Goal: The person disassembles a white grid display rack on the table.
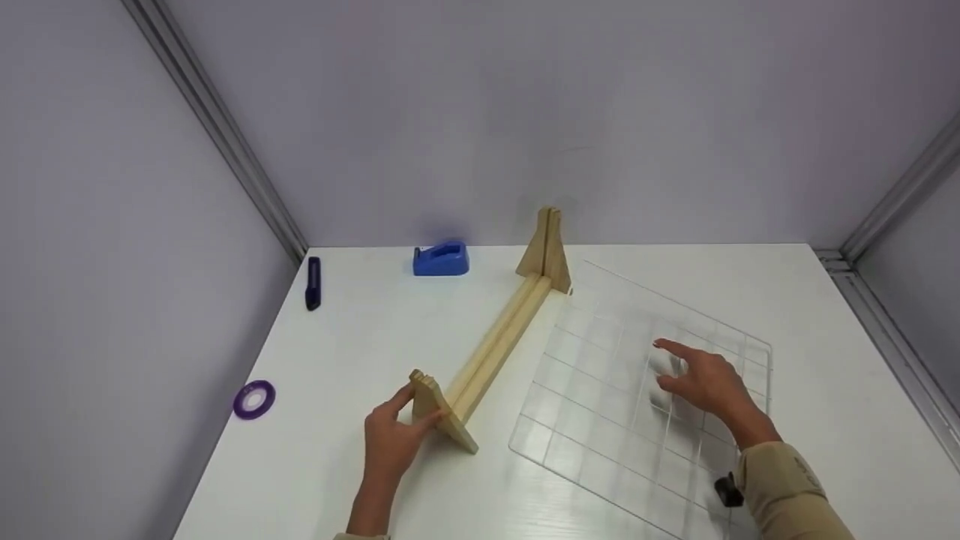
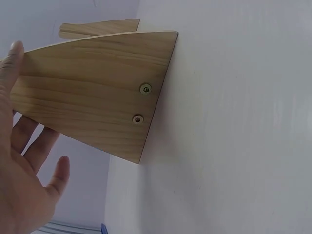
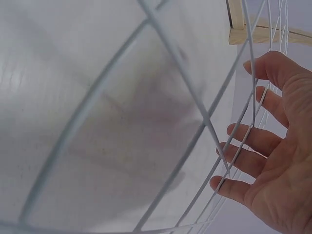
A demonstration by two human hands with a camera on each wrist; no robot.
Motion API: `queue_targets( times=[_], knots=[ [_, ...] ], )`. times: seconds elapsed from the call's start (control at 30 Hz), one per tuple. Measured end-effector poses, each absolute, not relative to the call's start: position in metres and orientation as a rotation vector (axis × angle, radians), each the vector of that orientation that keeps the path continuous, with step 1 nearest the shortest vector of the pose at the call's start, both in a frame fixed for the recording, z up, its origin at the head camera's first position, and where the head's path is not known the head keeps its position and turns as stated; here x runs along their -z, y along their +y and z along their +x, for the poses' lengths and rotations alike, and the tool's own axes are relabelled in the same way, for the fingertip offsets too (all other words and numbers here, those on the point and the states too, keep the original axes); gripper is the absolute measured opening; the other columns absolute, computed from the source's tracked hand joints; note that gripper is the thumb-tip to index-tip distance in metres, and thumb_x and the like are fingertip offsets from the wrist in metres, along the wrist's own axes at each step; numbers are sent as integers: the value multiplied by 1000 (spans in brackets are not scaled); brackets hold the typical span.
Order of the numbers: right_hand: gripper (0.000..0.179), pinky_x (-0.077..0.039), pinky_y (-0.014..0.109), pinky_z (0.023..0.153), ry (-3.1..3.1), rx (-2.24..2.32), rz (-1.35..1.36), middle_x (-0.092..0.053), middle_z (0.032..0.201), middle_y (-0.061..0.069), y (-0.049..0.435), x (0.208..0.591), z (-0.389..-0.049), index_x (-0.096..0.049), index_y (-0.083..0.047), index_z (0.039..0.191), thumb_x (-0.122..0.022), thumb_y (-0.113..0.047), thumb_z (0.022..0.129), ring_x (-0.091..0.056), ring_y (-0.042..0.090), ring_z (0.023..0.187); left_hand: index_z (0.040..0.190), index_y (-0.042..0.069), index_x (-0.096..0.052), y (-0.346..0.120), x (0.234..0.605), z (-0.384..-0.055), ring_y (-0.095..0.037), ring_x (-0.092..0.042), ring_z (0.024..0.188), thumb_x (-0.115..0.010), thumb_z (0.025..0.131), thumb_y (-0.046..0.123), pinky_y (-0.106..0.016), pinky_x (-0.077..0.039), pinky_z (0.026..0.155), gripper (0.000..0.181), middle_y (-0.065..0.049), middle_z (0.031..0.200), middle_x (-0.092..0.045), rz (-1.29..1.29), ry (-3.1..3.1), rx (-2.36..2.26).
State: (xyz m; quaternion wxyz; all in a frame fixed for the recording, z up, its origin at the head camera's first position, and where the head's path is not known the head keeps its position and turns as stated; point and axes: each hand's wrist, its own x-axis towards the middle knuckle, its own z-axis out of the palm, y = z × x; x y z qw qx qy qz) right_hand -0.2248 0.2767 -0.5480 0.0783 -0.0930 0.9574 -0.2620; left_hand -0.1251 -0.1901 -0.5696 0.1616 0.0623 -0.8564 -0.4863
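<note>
A pale wooden stand (image 1: 499, 341) lies lengthwise on the white table, with a long grooved rail between two tapered end boards. My left hand (image 1: 394, 439) grips the near end board (image 2: 97, 83) by its two side edges, thumb on one and fingers on the other. Two bolt heads show low on that board in the left wrist view. To the right is a white wire grid panel (image 1: 592, 401), slanted across the table. My right hand (image 1: 709, 382) is at the grid's right half, fingers spread and slightly bent. Whether its fingertips (image 3: 236, 129) touch the wires I cannot tell.
A blue tape dispenser (image 1: 441, 259) stands near the back wall. At the table's left are a dark box cutter (image 1: 313, 283) and a purple tape roll (image 1: 254, 400), the roll at the very edge. Grey walls (image 1: 487, 120) enclose the back and sides.
</note>
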Motion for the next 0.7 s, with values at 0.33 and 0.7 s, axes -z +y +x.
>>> queue_targets(
  times=[0.33,0.7],
  knots=[
    [61,-54,54,84,2885,749,-334,-63,134,27,276,559,-225,-51,-14,149,-72,-27,93,-66,36,100,129,5,-69,-189,568,-124,-36,-64,125,-89,72,41,-57,-47,109,70,-14,129,-70,216,-2460,1384],
    [61,-53,58,82,2925,646,-355,-72,114,22,278,568,-228,-54,-12,146,-74,-28,91,-62,28,87,126,9,-72,-187,568,-124,-34,-68,119,-90,70,41,-55,-51,105,67,-10,124,-73,190,-2429,1364]
  ],
)
